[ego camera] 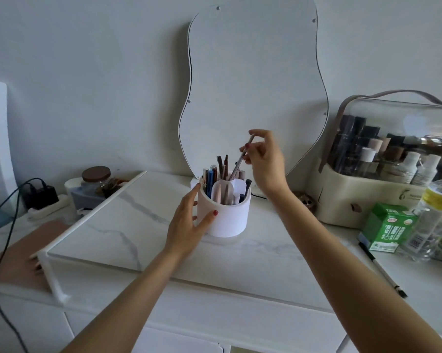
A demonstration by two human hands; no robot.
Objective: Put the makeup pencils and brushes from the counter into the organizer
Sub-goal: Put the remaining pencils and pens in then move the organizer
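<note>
Red-nailed fingers of the right hand (264, 161) pinch a slim makeup pencil (241, 157) near its top, its lower end down in a rear compartment of the white round organizer (226, 215). The left hand (189, 225) lies with straight fingers against the organizer's left wall, on the marble counter (138, 225). Another pencil (383, 271) lies on the counter well to the right, near a green carton (388, 226).

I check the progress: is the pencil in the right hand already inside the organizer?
Partly in. The pencil leans with its lower end inside the organizer; the right hand pinches its top.
</note>
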